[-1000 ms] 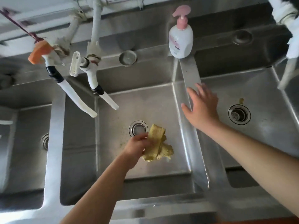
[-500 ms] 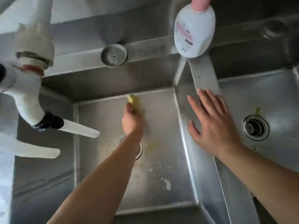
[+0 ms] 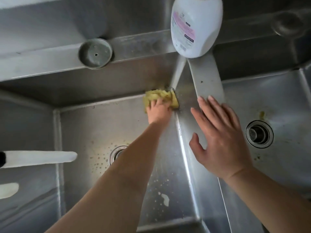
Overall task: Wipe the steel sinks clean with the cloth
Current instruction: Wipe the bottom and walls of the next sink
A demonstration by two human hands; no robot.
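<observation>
My left hand (image 3: 158, 110) reaches deep into the middle steel sink (image 3: 94, 125) and presses a crumpled yellow cloth (image 3: 159, 96) into the far right corner of the basin floor. Its fingers lie over the cloth; whether they curl round it is hard to tell. My right hand (image 3: 218, 137) rests flat, fingers spread, on the steel divider (image 3: 207, 78) between the middle sink and the right sink (image 3: 286, 101). Water spots and a pale smear mark the middle basin floor, and my left forearm partly hides its drain (image 3: 116, 153).
A white soap bottle (image 3: 195, 26) stands on the back ledge at the divider's head. A round grey plug (image 3: 95, 53) lies on the ledge to the left. Two white tap spouts (image 3: 38, 158) jut in from the left. The right sink's drain (image 3: 259, 134) has yellowish stains near it.
My left hand has slid the cloth along the back of the basin floor to the right, into the corner. The view has moved closer. The right hand has stayed on the divider.
</observation>
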